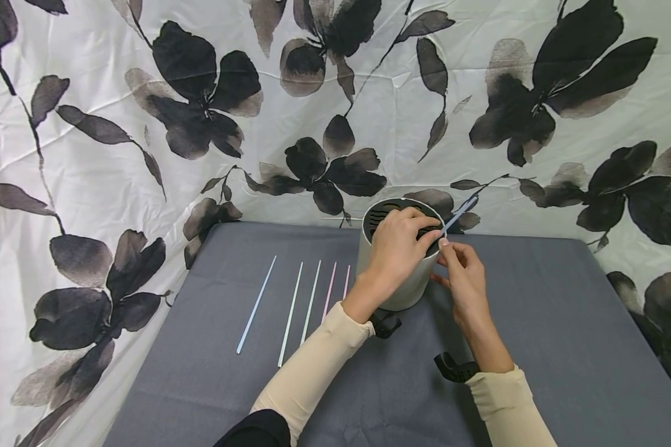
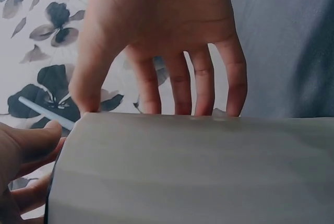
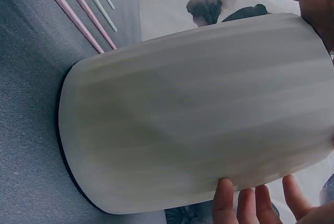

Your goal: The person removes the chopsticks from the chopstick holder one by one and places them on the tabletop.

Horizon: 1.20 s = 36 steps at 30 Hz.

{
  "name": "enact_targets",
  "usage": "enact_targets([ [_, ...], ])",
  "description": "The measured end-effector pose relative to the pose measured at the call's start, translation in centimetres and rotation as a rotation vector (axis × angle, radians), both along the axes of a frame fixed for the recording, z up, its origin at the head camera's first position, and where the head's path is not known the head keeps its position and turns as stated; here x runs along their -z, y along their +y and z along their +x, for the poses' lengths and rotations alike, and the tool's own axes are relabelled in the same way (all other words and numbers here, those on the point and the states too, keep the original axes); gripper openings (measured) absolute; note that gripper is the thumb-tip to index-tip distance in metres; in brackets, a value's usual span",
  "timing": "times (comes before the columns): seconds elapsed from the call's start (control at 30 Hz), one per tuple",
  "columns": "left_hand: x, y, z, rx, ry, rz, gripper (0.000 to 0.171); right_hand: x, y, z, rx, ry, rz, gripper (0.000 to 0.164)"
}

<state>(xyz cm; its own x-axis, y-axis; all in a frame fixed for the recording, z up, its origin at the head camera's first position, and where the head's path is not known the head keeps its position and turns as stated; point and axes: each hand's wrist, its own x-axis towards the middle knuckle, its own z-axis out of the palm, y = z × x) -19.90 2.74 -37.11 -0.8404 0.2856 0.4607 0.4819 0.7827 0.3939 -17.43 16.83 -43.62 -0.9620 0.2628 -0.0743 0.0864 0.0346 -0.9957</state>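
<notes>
A pale grey cylindrical holder point(image 1: 402, 282) with a dark slotted top stands near the table's back edge. Across its opening reaches my left hand point(image 1: 399, 245), thumb and forefinger pinching a blue straw point(image 1: 460, 214) at the right rim. The straw slants up and outward to the right; its lower end is hidden by the fingers. My right hand point(image 1: 466, 279) is at the holder's right side, with its thumb tip right at the rim beside the straw. In the right wrist view, the right hand's fingers point(image 3: 224, 198) lie fairly straight against the holder's wall.
To the left of the holder, a blue straw point(image 1: 256, 304), pale green straws point(image 1: 290, 313) and pink straws point(image 1: 329, 288) lie in a spaced row on the grey cloth-covered table point(image 1: 565, 323). My left forearm partly covers the row. A floral curtain point(image 1: 391, 124) hangs behind the table.
</notes>
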Motion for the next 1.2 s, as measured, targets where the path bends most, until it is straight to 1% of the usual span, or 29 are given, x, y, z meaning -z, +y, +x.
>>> enact_targets([
  [0.3, 0.2, 1.2, -0.5, -0.014, 0.009, -0.054, 0.021, 0.0, 0.2, 0.1, -0.014, -0.006, -0.008, 0.044],
  [0.47, 0.3, 1.4, -0.6, -0.01, 0.033, -0.039, 0.019, -0.1, 0.4, 0.1, -0.007, -0.019, -0.018, 0.044],
  [0.6, 0.4, 1.3, -0.7, -0.002, 0.06, 0.001, 0.02, -0.3, 0.5, 0.0, 0.002, -0.029, -0.017, 0.048],
  [0.77, 0.2, 0.8, -0.8, 0.006, 0.07, 0.092, 0.02, -0.3, 0.5, -0.3, -0.02, -0.039, 0.02, 0.058],
  [0.87, 0.0, 0.4, -0.9, 0.052, 0.066, 0.192, 0.02, -0.4, 0.5, -0.4, -0.034, -0.05, 0.038, 0.06],
  [1.03, -0.6, -0.3, -1.0, 0.143, 0.071, 0.374, 0.023, -0.5, 0.6, -0.5, -0.05, -0.065, 0.037, 0.059],
  [1.2, -1.7, -1.0, -0.9, 0.2, 0.103, 0.492, 0.026, -0.6, 0.7, -0.6, -0.044, -0.073, 0.04, 0.057],
])
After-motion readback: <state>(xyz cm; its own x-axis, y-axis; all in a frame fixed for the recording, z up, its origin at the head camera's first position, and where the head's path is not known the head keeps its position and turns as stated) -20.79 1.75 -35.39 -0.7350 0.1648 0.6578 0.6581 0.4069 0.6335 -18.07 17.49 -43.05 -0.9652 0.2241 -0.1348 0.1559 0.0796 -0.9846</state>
